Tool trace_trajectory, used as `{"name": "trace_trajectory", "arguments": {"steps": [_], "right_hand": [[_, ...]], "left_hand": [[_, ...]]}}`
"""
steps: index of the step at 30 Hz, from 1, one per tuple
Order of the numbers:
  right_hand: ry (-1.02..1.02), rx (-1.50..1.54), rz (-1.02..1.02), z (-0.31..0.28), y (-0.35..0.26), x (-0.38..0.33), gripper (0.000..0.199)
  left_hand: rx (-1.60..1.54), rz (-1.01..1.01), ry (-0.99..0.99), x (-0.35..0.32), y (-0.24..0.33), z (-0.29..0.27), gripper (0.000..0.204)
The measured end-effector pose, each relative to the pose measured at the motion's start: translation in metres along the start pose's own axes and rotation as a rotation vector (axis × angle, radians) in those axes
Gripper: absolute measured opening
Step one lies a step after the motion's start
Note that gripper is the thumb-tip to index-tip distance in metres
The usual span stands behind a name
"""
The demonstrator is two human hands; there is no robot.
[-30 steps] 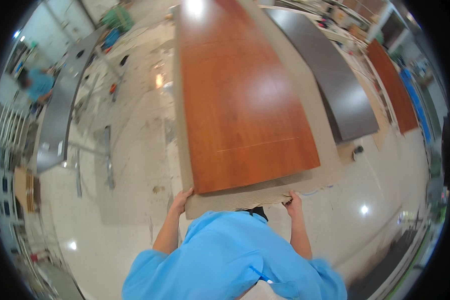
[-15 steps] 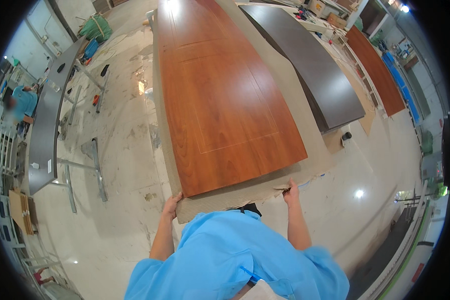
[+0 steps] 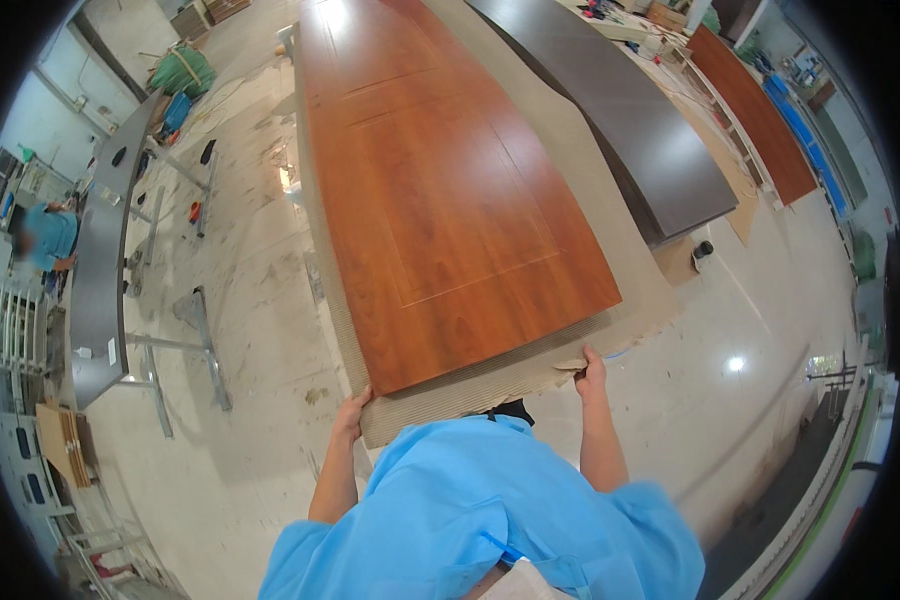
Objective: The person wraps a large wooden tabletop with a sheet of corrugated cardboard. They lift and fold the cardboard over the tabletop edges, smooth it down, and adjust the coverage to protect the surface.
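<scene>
A long reddish-brown wood-grain door panel [image 3: 450, 230] with routed line patterns lies lengthwise in front of me. Beneath it, a sheet of corrugated cardboard [image 3: 450, 397] sticks out past the near end and along the right side. My left hand [image 3: 350, 413] is closed on the cardboard's edge, right beside the panel's near left corner; its fingertips are partly hidden under there. On the other side, my right hand [image 3: 593, 370] pinches the torn near right edge of the cardboard, apart from the panel.
Dark grey panels [image 3: 660, 160] are stacked to the right, with a small black cylinder [image 3: 704, 249] by their near end. Farther right lies another brown panel [image 3: 750, 110]. At left, a long grey panel [image 3: 100, 270] rests on metal trestles [image 3: 205, 350], with a person [image 3: 48, 235] behind it.
My view has shifted and turned slightly. Both hands keep their holds at the cardboard's near edge, and a torn flap shows more beside my right hand.
</scene>
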State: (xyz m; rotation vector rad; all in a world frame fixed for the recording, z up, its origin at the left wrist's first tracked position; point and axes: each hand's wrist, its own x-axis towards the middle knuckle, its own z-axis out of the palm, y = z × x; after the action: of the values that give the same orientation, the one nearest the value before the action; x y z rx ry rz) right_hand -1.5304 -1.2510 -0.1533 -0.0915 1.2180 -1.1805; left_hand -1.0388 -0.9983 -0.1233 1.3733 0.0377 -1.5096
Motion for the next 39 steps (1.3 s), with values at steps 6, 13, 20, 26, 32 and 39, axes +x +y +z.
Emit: {"name": "trace_trajectory", "arguments": {"steps": [6, 13, 20, 26, 32, 39], "right_hand": [[-0.023, -0.048, 0.006, 0.002, 0.000, -0.003, 0.039], [0.015, -0.052, 0.013, 0.002, -0.004, -0.003, 0.040], [-0.060, -0.105, 0.098, -0.016, 0.000, 0.008, 0.036], [-0.087, -0.049, 0.210, -0.001, 0.012, -0.010, 0.037], [-0.132, -0.201, 0.094, 0.017, 0.029, -0.026, 0.033], [-0.150, -0.202, 0.108, 0.013, 0.018, -0.035, 0.034]], "left_hand": [[0.009, -0.013, 0.021, -0.005, 0.000, -0.002, 0.037], [0.006, -0.002, 0.004, -0.006, 0.000, 0.000, 0.040], [0.000, 0.044, -0.009, -0.004, -0.006, -0.008, 0.038], [-0.018, 0.078, 0.043, 0.001, -0.006, -0.001, 0.039], [0.939, 0.570, 0.705, -0.021, 0.002, 0.030, 0.031], [-0.534, -0.267, -0.045, -0.018, -0.029, 0.200, 0.068]]}}
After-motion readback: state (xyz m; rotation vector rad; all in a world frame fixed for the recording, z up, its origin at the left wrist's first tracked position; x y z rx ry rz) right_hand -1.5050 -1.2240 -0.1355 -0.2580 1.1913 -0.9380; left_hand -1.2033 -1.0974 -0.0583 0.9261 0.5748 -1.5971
